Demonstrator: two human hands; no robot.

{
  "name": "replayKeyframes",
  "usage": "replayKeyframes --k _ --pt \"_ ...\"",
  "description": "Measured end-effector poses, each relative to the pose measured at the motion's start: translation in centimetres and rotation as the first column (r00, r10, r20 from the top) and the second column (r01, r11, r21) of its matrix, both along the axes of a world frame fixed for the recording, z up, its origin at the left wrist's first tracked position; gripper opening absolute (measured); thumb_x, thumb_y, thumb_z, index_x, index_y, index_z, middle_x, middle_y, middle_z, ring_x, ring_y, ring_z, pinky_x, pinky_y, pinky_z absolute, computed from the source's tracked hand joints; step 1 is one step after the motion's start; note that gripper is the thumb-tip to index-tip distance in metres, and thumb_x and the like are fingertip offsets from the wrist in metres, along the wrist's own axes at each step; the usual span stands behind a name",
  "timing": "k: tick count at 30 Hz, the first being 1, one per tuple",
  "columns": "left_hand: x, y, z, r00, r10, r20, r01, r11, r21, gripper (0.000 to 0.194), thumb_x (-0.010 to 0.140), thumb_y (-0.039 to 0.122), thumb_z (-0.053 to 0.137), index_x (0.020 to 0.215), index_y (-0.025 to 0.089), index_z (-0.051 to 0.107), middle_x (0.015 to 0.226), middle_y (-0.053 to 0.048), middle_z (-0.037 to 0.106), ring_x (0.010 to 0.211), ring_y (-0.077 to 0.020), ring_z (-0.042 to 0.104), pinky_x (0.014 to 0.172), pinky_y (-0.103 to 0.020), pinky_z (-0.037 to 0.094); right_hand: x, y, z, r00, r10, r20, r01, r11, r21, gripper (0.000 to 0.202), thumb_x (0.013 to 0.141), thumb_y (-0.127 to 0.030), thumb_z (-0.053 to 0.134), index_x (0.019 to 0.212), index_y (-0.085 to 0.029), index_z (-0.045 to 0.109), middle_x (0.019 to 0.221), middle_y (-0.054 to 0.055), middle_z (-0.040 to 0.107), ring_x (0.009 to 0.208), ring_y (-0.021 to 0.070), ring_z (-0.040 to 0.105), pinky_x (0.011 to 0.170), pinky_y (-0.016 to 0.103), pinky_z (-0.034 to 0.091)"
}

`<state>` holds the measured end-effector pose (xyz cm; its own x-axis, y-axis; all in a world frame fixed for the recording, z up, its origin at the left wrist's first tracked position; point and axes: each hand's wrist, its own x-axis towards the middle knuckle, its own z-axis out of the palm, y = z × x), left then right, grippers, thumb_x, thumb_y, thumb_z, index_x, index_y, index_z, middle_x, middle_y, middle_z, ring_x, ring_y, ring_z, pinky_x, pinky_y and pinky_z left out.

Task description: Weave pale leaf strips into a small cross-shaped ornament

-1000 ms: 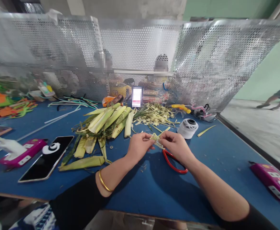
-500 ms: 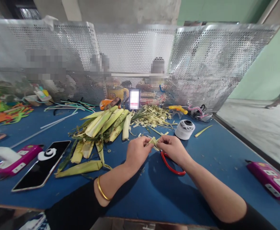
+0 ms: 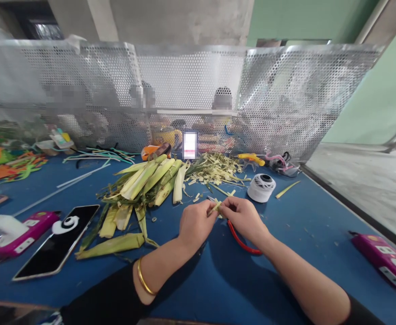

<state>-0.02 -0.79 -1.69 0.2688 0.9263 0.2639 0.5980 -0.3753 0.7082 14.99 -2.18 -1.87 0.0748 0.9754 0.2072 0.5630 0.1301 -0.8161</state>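
Between my two hands is a small pale green piece of corn husk (image 3: 215, 207). My left hand (image 3: 197, 223) pinches it from the left, fingers closed. My right hand (image 3: 243, 219) is pinched on its other side, the fingertips almost meeting those of the left. Under my right hand lie red-handled scissors (image 3: 240, 240), their handle partly covered by it. A white spool of thread (image 3: 261, 188) stands just beyond my right hand. To the left is a heap of corn husks (image 3: 150, 180), and past my hands a pile of cut husk scraps (image 3: 216, 168).
A black phone (image 3: 57, 243) and a magenta tissue pack (image 3: 25, 232) lie on the left of the blue table (image 3: 306, 262); another magenta pack (image 3: 384, 259) is at right. A perforated metal screen (image 3: 191, 72) closes the back, with people behind it. Safety goggles (image 3: 286, 166) lie back right.
The view has tipped up slightly, so things sit lower. My fingers have shifted on the husk piece, which shows less and looks more folded. Both hands remain close together.
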Motion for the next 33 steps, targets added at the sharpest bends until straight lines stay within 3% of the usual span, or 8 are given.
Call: replayKeyframes --k 4,7,11,15,19,22,26,33 --pt "0.0 0.5 0.0 0.991 -0.089 0.103 0.097 0.993 -0.069 0.018 0.082 0.032 0.059 0.089 0.022 0.072 0.064 -0.001 0.069 0.062 -0.0163 0.063 0.061 -0.022 0.04 0.2 -0.2 0.3 0.996 -0.005 -0.088 0.012 0.997 0.074 0.014 0.077 -0.034 0.056 0.076 -0.021 0.058 0.056 -0.002 0.056 0.051 0.0135 0.05 0.048 0.024 0.036" --pt "-0.2 0.6 0.1 0.966 -0.18 0.186 0.204 0.972 -0.12 0.02 0.081 0.03 0.057 0.089 0.022 0.073 0.069 -0.001 0.071 0.058 -0.0151 0.063 0.061 -0.022 0.044 0.6 0.0 0.7 0.964 0.071 -0.256 -0.083 0.996 -0.039 0.024 0.075 -0.04 0.058 0.09 -0.02 0.058 0.058 -0.003 0.059 0.048 0.0147 0.054 0.05 0.027 0.042" --pt "-0.4 0.6 0.2 0.948 -0.282 0.149 0.303 0.941 -0.148 0.018 0.08 0.028 0.057 0.076 0.021 0.074 0.058 0.001 0.066 0.056 -0.0147 0.062 0.056 -0.021 0.041 1.1 0.3 1.0 0.974 0.074 -0.215 -0.112 0.979 -0.172 0.027 0.073 -0.045 0.058 0.069 -0.018 0.06 0.053 -0.002 0.055 0.043 0.0117 0.047 0.045 0.025 0.035" --pt "-0.4 0.5 0.3 0.919 -0.327 0.22 0.379 0.888 -0.26 0.016 0.078 0.027 0.059 0.078 0.02 0.074 0.058 0.001 0.063 0.052 -0.013 0.06 0.052 -0.02 0.04 1.2 0.2 1.1 0.993 0.064 -0.099 -0.069 0.997 -0.043 0.02 0.074 -0.036 0.057 0.064 -0.018 0.057 0.055 -0.003 0.052 0.051 0.0113 0.044 0.05 0.024 0.034" --pt "-0.3 0.3 0.6 0.869 -0.359 0.34 0.482 0.766 -0.424 0.013 0.075 0.027 0.063 0.07 0.017 0.07 0.06 0.001 0.063 0.047 -0.0108 0.057 0.046 -0.02 0.036 1.3 0.0 1.4 0.986 -0.083 0.142 0.042 0.962 0.269 0.018 0.083 -0.031 0.05 0.069 -0.02 0.055 0.065 0.0 0.056 0.061 0.0137 0.048 0.059 0.026 0.035" --pt "-0.3 0.2 1.0 0.835 -0.389 0.389 0.546 0.678 -0.493 0.014 0.073 0.028 0.065 0.066 0.017 0.067 0.061 0.001 0.063 0.047 -0.0091 0.056 0.044 -0.019 0.035 1.3 0.2 1.3 0.973 -0.11 0.205 0.033 0.938 0.345 0.017 0.085 -0.029 0.048 0.071 -0.02 0.053 0.07 0.001 0.058 0.064 0.0145 0.05 0.062 0.026 0.035" --pt "-0.2 0.0 1.2 0.848 -0.309 0.431 0.521 0.634 -0.571 0.017 0.073 0.033 0.068 0.075 0.016 0.068 0.063 0.001 0.064 0.049 -0.009 0.057 0.042 -0.018 0.034 1.2 0.5 0.7 0.974 -0.134 0.182 0.072 0.948 0.31 0.017 0.086 -0.03 0.048 0.072 -0.021 0.052 0.064 -0.001 0.055 0.057 0.0136 0.047 0.057 0.025 0.034" --pt "0.7 -0.6 0.7 0.927 -0.225 0.301 0.37 0.687 -0.626 0.022 0.075 0.035 0.068 0.066 0.014 0.065 0.054 0.002 0.061 0.039 -0.0069 0.05 0.038 -0.019 0.027 0.4 0.3 0.1 0.971 -0.029 0.239 -0.061 0.93 0.361 0.014 0.086 -0.025 0.047 0.073 -0.021 0.05 0.071 0.001 0.057 0.064 0.0146 0.05 0.06 0.025 0.036"
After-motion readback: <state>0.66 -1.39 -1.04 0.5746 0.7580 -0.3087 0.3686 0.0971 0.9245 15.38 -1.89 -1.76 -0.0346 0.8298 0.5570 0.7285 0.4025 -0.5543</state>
